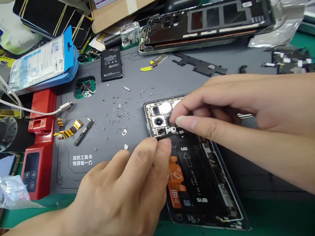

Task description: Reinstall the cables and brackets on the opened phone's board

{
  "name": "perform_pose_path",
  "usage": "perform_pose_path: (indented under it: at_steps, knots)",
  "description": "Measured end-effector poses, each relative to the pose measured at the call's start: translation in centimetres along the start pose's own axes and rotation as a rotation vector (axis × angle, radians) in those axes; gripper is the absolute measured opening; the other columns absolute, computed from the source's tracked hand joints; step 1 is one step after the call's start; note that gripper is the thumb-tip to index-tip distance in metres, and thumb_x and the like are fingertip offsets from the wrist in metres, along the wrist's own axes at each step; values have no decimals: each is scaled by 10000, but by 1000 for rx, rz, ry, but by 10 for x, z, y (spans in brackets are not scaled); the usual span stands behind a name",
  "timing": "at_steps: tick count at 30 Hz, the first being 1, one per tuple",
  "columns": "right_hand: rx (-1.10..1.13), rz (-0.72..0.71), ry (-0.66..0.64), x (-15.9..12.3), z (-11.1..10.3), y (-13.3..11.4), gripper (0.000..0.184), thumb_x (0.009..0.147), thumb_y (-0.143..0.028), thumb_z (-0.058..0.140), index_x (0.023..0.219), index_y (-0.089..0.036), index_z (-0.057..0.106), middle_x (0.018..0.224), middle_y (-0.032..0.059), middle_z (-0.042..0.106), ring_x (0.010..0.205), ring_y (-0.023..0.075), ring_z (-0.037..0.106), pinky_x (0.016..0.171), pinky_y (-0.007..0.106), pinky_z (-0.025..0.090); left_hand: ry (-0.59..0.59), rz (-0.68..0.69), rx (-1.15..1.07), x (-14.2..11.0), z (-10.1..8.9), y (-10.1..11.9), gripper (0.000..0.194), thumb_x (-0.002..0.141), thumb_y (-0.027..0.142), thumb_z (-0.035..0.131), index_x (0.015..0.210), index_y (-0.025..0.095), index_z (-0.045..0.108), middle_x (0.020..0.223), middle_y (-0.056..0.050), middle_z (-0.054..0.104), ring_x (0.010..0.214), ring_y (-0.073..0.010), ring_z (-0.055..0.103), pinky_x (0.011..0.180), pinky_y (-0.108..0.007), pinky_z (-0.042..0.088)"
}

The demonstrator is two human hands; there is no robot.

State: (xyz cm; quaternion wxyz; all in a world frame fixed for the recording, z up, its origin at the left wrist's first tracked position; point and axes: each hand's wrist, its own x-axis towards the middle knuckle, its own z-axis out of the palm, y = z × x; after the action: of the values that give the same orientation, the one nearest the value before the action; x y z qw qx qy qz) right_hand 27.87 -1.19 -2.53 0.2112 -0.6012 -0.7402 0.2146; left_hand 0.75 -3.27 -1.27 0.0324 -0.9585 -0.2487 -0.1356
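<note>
The opened phone (206,226) is lying tilted across the near side of the grey mat (70,180), its shell holding a row of cameras (158,121) at the far end and a black battery (194,179) below them; the left hand (124,191) is bringing thumb and forefinger close together at the battery's top edge, by a dark strip (164,136); the right hand (241,95) is narrowing its thumb and fingertips over the cameras; I cannot tell whether either is gripping anything; a rounded well (93,87) in the mat is holding a tangle of tiny parts; a blue packet (40,64) is leaning at the far left; a clear bag (277,36) is spreading at the end of a second phone (207,26); the first phone's lower end is reaching past the mat's near edge onto the green counter (286,213), while a red holder (40,164) is bounding the mat's left side; room for moving is opening left of the phone, where only loose screws (123,114) and small metal bits are scattering; beyond the phone, a loose battery (111,64) and a dark plate (200,63) are narrowing the space; the right forearm is crossing the phone's right side.
</note>
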Motion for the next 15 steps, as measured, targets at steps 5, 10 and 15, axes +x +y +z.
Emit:
perform_pose_path:
  at_steps: [5,10,15]
  knots:
    - [114,-39,96,3,7,4,465,989,-773,666,1066,-338,814,888,44,757,910,293,737,754,405,583,10,0,6,1,-1,0,475,1113,144,546,1550,-32,605,1405,-198,764,902,-237,804,809,-422,763]
    - [139,-45,111,6,9,0,493,964,-800,670,1079,-345,822,839,51,725,932,310,739,812,425,621,-23,8,9,2,-1,-1,508,1092,137,548,1568,-40,583,1402,-210,754,842,-228,777,696,-401,737]
    - [139,-43,112,4,6,2,480,970,-788,676,1100,-351,825,849,49,726,933,308,739,808,424,618,-19,4,68,3,-1,1,514,1116,137,507,1603,-19,561,1405,-192,744,840,-207,786,683,-379,726]
